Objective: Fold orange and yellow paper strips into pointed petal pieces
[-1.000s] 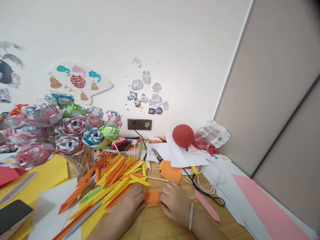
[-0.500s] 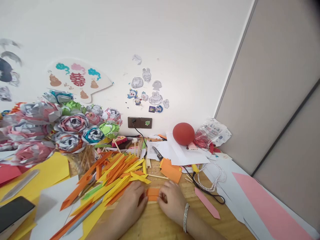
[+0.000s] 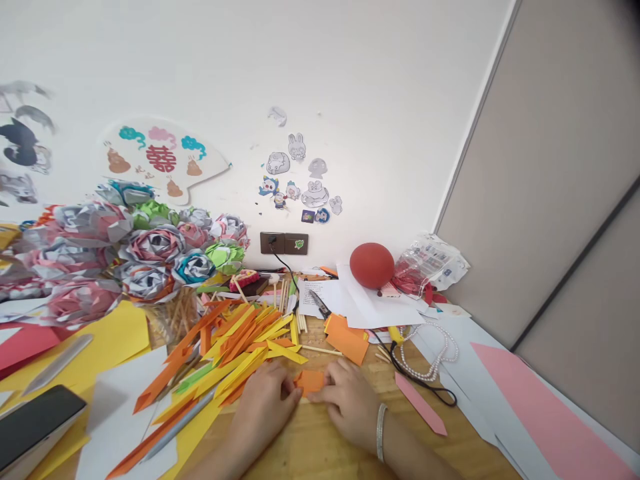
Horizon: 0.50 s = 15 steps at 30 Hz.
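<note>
A small piece of orange paper (image 3: 311, 382) lies between my two hands, low in the middle of the head view, with a fold along it. My left hand (image 3: 270, 400) is closed on its left end, thumb and fingers together. My right hand (image 3: 350, 400), with a silver bracelet on the wrist, has its thumb and forefinger on the right end. Beside my left hand is a heap of folded orange and yellow paper strips (image 3: 240, 340). Just beyond my right hand lie orange paper pieces (image 3: 349, 339).
Paper flowers (image 3: 155, 245) crowd the left back. A phone (image 3: 37, 427) lies front left. Farther back are scissors (image 3: 321, 304) and a red balloon (image 3: 372, 265). On the right are a pearl string (image 3: 450, 343), a black cable (image 3: 425, 385) and a pink strip (image 3: 421, 404).
The orange paper's lower edge has changed shape between my fingers, and my right thumb now reaches over its right end. The whole view has shifted slightly, moving the scene to the right.
</note>
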Tool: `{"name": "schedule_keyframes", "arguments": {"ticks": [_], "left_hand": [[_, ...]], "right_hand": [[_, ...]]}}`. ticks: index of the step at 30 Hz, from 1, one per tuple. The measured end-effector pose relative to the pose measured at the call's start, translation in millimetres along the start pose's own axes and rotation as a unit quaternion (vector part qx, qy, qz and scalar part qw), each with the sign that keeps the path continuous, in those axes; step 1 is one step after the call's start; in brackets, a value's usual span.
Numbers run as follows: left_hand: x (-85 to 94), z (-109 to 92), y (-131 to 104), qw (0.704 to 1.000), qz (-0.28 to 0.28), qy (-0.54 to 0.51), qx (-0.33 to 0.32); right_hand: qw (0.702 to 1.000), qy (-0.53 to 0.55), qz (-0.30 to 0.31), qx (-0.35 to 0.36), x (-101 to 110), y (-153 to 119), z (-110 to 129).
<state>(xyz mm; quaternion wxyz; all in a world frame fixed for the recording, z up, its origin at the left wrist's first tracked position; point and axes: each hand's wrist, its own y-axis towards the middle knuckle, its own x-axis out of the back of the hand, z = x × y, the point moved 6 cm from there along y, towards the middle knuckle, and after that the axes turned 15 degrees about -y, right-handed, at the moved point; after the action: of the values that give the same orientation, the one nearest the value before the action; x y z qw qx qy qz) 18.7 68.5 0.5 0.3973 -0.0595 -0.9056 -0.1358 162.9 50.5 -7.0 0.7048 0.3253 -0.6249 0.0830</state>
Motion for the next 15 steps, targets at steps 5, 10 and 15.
{"name": "schedule_keyframes", "arguments": {"ticks": [5,10,15], "left_hand": [[-1.7,6,2,1.0,-0.01,0.005,0.005],[2.6,7,0,1.0,-0.015,0.021,-0.004],[-0.6,-20,-15,0.97,-0.05,0.131,-0.201]], "right_hand": [[0.998,0.006,0.055,0.026,13,-8,-14],[0.995,-0.002,0.093,0.037,17,-11,-21],[0.997,-0.002,0.076,0.015,8,-7,-8]]}}
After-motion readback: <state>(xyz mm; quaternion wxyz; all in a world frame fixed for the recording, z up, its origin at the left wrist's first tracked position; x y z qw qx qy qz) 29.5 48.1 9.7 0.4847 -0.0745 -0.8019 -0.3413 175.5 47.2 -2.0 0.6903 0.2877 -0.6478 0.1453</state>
